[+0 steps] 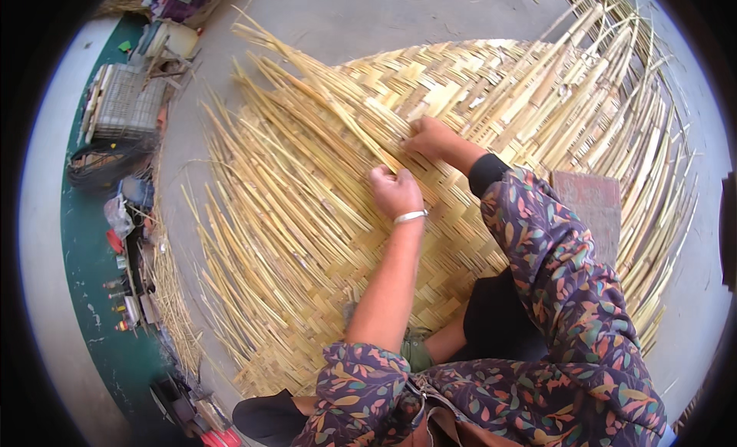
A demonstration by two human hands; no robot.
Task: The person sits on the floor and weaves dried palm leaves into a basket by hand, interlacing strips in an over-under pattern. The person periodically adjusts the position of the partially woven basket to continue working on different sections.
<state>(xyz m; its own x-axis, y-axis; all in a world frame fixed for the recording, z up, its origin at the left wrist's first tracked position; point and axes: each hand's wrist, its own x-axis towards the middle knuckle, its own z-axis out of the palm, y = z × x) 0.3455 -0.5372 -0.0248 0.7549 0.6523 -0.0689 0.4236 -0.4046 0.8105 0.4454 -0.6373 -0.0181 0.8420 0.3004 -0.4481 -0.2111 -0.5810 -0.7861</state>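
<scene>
Straw-yellow woven reed mat (461, 247), loose strips (322, 101) gripped in both closed hands (414, 167).

grey concrete floor (345, 17) carries a woven reed mat (461, 86), perhaps clutter (123, 101) alongside.

Pale yellow herringbone-woven reed mat (461, 240); dark floral-print sleeve (568, 270); silver bracelet (410, 216); grey floor (368, 17)

A single head-worn view looks steeply down from above, close over the left hand (395, 192) and right hand (431, 137), facing forward across the woven mat (307, 240) beneath them; forearms enter from the lower edge.
</scene>
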